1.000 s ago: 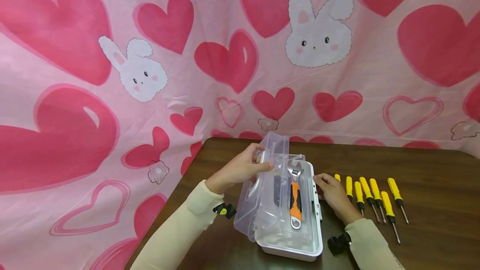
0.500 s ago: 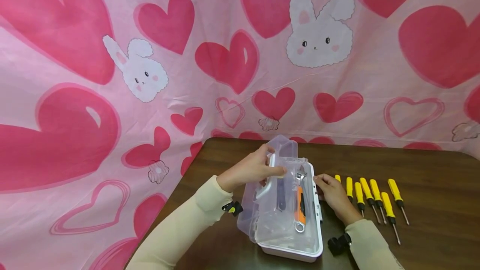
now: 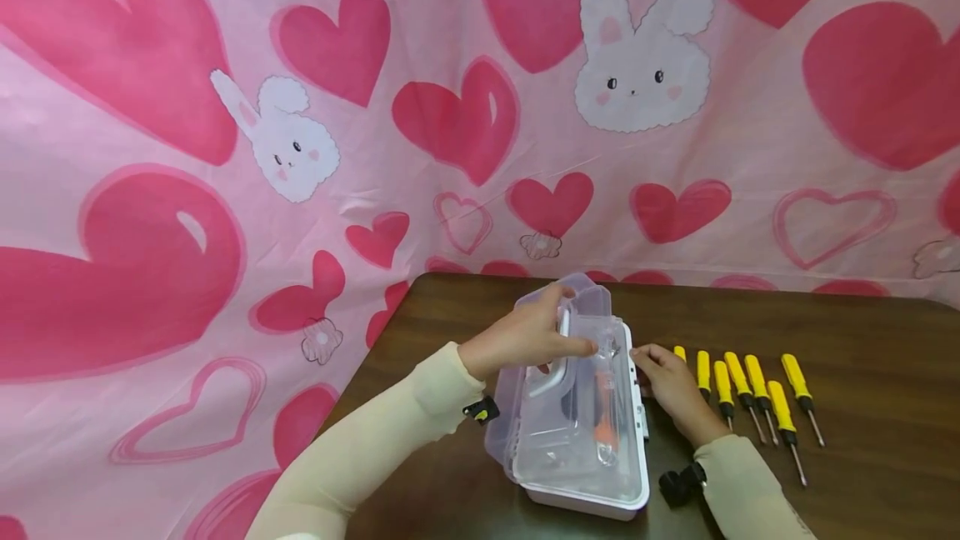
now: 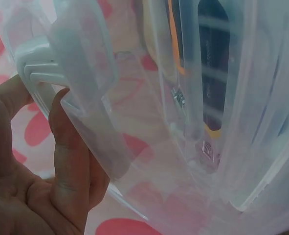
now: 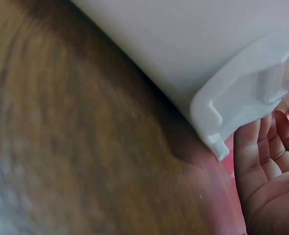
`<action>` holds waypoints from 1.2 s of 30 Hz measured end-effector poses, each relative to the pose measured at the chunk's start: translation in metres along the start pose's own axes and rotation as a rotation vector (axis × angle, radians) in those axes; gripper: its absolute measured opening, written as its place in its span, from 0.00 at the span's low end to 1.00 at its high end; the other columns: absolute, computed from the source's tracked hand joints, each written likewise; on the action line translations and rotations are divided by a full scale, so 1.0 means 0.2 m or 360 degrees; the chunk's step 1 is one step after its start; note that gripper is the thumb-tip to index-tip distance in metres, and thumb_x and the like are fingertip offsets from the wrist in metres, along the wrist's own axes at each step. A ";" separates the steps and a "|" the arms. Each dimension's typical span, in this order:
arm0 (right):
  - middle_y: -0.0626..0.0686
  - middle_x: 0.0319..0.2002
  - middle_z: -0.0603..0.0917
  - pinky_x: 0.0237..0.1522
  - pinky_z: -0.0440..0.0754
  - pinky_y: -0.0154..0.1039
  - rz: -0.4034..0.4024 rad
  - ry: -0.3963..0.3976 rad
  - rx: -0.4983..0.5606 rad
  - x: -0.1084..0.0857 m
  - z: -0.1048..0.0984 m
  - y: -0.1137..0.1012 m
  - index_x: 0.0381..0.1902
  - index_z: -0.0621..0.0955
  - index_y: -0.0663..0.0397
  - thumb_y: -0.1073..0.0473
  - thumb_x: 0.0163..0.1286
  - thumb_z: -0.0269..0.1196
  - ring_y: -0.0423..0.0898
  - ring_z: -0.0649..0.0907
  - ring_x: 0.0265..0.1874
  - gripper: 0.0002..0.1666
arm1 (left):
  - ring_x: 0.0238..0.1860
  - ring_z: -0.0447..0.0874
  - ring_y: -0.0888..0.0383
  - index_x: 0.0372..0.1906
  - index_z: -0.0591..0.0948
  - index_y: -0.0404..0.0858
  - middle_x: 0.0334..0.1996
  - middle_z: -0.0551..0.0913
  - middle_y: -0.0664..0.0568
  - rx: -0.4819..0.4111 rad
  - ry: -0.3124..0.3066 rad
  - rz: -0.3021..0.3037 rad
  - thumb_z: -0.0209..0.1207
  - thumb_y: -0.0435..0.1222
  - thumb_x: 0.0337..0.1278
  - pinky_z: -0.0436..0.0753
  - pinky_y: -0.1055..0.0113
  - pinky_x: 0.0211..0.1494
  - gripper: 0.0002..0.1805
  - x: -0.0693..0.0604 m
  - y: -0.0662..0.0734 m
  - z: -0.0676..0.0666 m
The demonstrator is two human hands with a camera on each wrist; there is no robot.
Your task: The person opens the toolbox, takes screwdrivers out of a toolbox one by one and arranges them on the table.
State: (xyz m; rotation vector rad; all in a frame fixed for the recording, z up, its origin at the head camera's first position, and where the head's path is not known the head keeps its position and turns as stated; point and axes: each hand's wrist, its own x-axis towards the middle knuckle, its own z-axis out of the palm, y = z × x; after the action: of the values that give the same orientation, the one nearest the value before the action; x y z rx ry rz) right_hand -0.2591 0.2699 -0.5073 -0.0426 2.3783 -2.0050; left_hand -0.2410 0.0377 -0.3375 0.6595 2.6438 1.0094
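A white-based toolbox (image 3: 577, 500) stands on the table, its clear lid (image 3: 517, 407) lowered most of the way over the base. The left hand (image 3: 525, 340) grips the lid at its white handle (image 3: 558, 373), thumb over the top. Beside the box, the right hand (image 3: 670, 382) holds the far part of its right rim; in the right wrist view the curled fingers (image 5: 269, 147) are beyond a white latch (image 5: 247, 93). Through the plastic shows an orange-and-black adjustable wrench (image 3: 606, 415). A dark tool (image 4: 213, 63) also appears through the plastic in the left wrist view.
Several yellow-handled screwdrivers (image 3: 780, 407) lie on the brown wooden table (image 3: 885, 407), right of the right hand. A pink cloth (image 3: 450, 148) with hearts and rabbits hangs behind and to the left of the table.
The left hand has swung the lid rightward and down over the base, and the wrench is now seen through the lid. The right hand has stayed at the rim.
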 end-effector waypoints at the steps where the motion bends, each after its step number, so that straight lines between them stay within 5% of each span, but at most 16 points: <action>1: 0.57 0.39 0.78 0.37 0.81 0.38 -0.0003 -0.0001 0.0001 0.00 -0.01 0.00 0.50 0.76 0.63 0.44 0.77 0.50 0.51 0.77 0.36 0.26 | 0.30 0.82 0.58 0.69 0.62 0.48 0.43 0.76 0.53 0.0027 -0.0016 0.0018 0.71 0.51 0.48 0.83 0.64 0.22 0.44 0.01 0.01 0.00; 13: 0.58 0.39 0.78 0.38 0.81 0.38 0.0021 -0.0029 0.0025 -0.01 0.00 0.00 0.51 0.76 0.63 0.45 0.77 0.50 0.52 0.77 0.37 0.25 | 0.33 0.80 0.65 0.68 0.70 0.58 0.60 0.75 0.58 0.0426 -0.0216 0.0075 0.65 0.55 0.53 0.81 0.72 0.24 0.35 0.05 0.08 0.04; 19: 0.58 0.40 0.79 0.39 0.81 0.38 0.0023 -0.0045 0.0021 -0.01 0.01 -0.01 0.51 0.76 0.63 0.44 0.77 0.50 0.52 0.78 0.37 0.26 | 0.46 0.78 0.64 0.68 0.71 0.55 0.62 0.75 0.60 0.0690 -0.0206 0.0142 0.62 0.58 0.55 0.81 0.69 0.41 0.35 0.08 0.09 0.06; 27: 0.56 0.39 0.79 0.39 0.81 0.38 0.0042 -0.0028 0.0029 -0.01 -0.01 -0.02 0.51 0.76 0.63 0.44 0.77 0.50 0.51 0.78 0.37 0.26 | 0.57 0.74 0.61 0.68 0.72 0.57 0.63 0.74 0.62 0.0824 -0.0234 0.0147 0.60 0.61 0.55 0.76 0.58 0.57 0.35 0.11 0.13 0.09; 36: 0.55 0.36 0.77 0.36 0.80 0.38 0.0037 -0.0004 0.0032 -0.02 0.00 -0.02 0.49 0.76 0.65 0.50 0.79 0.49 0.50 0.77 0.35 0.22 | 0.57 0.74 0.61 0.67 0.73 0.57 0.61 0.75 0.63 0.0880 -0.0262 0.0134 0.61 0.61 0.54 0.76 0.58 0.57 0.34 0.13 0.13 0.13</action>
State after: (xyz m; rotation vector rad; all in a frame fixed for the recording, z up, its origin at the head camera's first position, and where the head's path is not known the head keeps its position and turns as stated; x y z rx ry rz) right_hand -0.2553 0.2690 -0.5035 -0.0165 2.3458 -2.0174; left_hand -0.2460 0.0831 -0.3407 0.9209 2.7639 0.2082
